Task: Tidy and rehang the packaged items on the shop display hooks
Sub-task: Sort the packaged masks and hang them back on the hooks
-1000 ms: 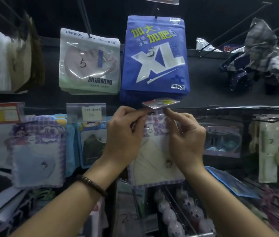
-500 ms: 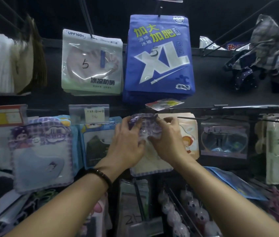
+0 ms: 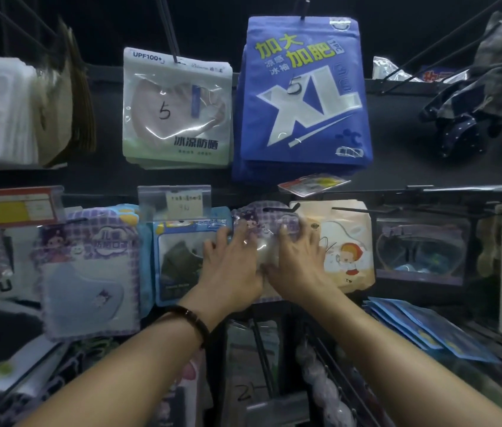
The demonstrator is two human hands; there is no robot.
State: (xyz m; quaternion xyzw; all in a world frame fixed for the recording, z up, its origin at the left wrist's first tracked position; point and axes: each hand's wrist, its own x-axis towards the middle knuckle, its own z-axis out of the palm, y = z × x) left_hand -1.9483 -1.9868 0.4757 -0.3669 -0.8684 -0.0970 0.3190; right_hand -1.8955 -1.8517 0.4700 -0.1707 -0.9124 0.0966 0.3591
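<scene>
A purple checked mask packet (image 3: 263,220) hangs on a black display hook (image 3: 280,208) in the middle row. My left hand (image 3: 231,266) lies flat on the packet's left side, fingers spread and fairly straight. My right hand (image 3: 297,260) presses flat on its right side, fingertips near the packet's top. Most of the packet's lower part is hidden behind both hands. A cream packet with a cartoon child (image 3: 346,248) hangs just to the right, and a blue packet with a dark mask (image 3: 178,257) just to the left.
Above hang a big blue XL packet (image 3: 302,97) and a white-green mask packet (image 3: 177,106). A small price tag (image 3: 312,184) sticks out over the hook. Another purple packet (image 3: 89,272) hangs at left. Loose blue packets (image 3: 422,328) lie at lower right; long hooks jut forward below.
The purple packet has slid back along the hook to the wall. Both hands went from pinching its top at the hook's tip to lying flat on its front.
</scene>
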